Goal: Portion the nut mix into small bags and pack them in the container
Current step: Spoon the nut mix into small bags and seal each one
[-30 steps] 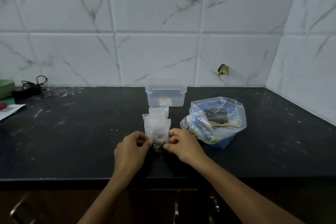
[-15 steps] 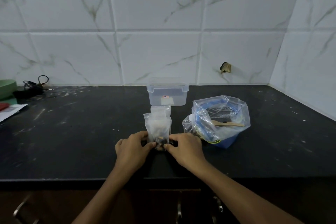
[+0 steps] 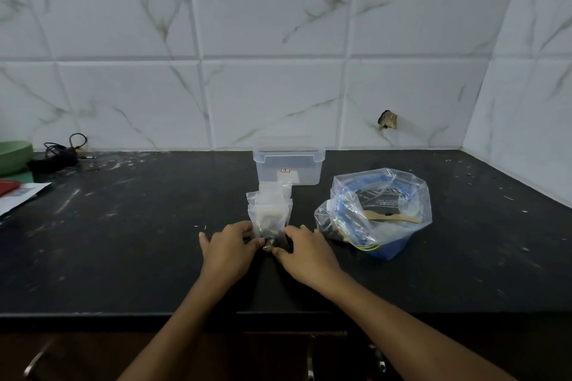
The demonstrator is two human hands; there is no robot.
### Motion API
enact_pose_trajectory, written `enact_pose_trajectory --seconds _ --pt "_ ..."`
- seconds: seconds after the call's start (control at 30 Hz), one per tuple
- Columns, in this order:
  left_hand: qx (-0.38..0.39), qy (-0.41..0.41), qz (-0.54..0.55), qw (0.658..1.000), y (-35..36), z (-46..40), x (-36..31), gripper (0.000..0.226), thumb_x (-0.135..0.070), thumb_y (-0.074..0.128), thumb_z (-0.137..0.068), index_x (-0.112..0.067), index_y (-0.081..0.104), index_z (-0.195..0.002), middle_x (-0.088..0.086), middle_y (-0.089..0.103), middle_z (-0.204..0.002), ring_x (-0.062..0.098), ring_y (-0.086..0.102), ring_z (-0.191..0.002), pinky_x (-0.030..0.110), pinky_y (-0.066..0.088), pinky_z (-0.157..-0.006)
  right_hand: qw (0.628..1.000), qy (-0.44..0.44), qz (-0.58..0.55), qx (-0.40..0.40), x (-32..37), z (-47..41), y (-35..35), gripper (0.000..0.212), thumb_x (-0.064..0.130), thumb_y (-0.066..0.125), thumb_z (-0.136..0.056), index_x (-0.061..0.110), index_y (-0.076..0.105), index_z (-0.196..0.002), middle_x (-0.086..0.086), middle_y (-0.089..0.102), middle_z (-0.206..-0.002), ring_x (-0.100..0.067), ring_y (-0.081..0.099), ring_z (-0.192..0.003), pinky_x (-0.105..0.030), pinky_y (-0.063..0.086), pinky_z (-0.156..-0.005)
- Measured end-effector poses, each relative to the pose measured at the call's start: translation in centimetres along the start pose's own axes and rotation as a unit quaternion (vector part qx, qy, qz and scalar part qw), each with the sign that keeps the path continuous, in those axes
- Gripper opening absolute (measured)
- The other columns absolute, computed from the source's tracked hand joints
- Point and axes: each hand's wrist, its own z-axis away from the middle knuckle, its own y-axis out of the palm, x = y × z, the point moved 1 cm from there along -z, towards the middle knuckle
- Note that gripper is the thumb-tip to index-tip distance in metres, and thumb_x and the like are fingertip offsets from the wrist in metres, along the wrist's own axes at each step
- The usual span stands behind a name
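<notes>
A small clear bag with dark nuts at its bottom stands upright on the black counter. My left hand pinches its lower left side and my right hand pinches its lower right side. More small clear bags lie just behind it. A clear plastic container with a small label stands further back by the wall. To the right, a large clear bag of nut mix sits open in a blue holder, with a wooden spoon inside.
At the far left lie a green bowl, a black cable, a red item and a paper sheet. The tiled wall closes the back and right corner. Cabinet handles show below the counter's front edge.
Both hands have slid slightly lower on the small bag and settled it on the counter; the view has shifted a little.
</notes>
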Motion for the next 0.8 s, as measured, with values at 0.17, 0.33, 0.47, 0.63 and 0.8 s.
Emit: enact_pose_trajectory --seconds 0.17,0.33,0.47,0.63,0.8 --pt "-0.008 -0.001 0.017 1.0 0.1 0.4 0.0 0.008 -0.038 0.06 -0.091 -0.034 0.057 -0.085 -0.019 0.067 -0.087 0.012 0.063 -0.103 0.057 0.015 -0.115 1.0 -0.004 -0.018 -0.001 0.2 0.4 -0.1 0.035 0.048 0.057 -0.088 0.016 0.06 -0.104 -0.006 0.061 -0.105 -0.025 0.053 -0.106 -0.036 0.043 -0.087" --pt "-0.134 0.005 0.049 0.99 -0.5 1.4 -0.3 0.049 -0.032 0.067 -0.088 -0.02 0.052 -0.133 -0.001 0.064 -0.124 0.018 0.057 -0.119 0.053 0.028 -0.113 0.994 -0.045 -0.074 -0.074 -0.1 3.1 -4.0 0.02 0.034 0.06 -0.09 0.023 0.065 -0.105 0.006 0.064 -0.098 -0.01 0.06 -0.088 -0.029 0.051 -0.08" --pt "-0.19 0.095 0.138 0.967 -1.9 2.2 -3.7 0.03 -0.025 0.065 -0.09 -0.019 0.064 -0.119 -0.004 0.065 -0.112 0.007 0.06 -0.1 0.033 0.052 -0.089 0.977 -0.036 -0.075 -0.195 -2.8 4.6 -11.1 0.012 0.018 0.06 -0.092 0.016 0.071 -0.092 0.003 0.069 -0.084 -0.009 0.062 -0.074 -0.027 0.052 -0.074" --pt "-0.007 0.077 0.204 0.976 -0.2 1.3 -8.6 0.022 -0.032 0.063 -0.092 -0.026 0.063 -0.113 -0.011 0.064 -0.102 0.001 0.059 -0.09 0.019 0.047 -0.07 0.972 0.05 0.166 -0.156 -8.6 2.2 -16.4 0.016 0.024 0.058 -0.091 0.02 0.074 -0.093 0.002 0.07 -0.086 -0.016 0.063 -0.076 -0.029 0.05 -0.069" --pt "0.099 0.023 0.289 0.952 2.8 0.6 -10.7 0.026 -0.03 0.061 -0.093 -0.013 0.064 -0.113 -0.003 0.069 -0.096 0.011 0.064 -0.089 0.032 0.054 -0.082 0.943 0.073 0.323 -0.015 -10.5 0.1 -15.1 0.024 0.035 0.06 -0.089 0.014 0.068 -0.097 -0.003 0.061 -0.09 -0.021 0.058 -0.083 -0.031 0.048 -0.07"
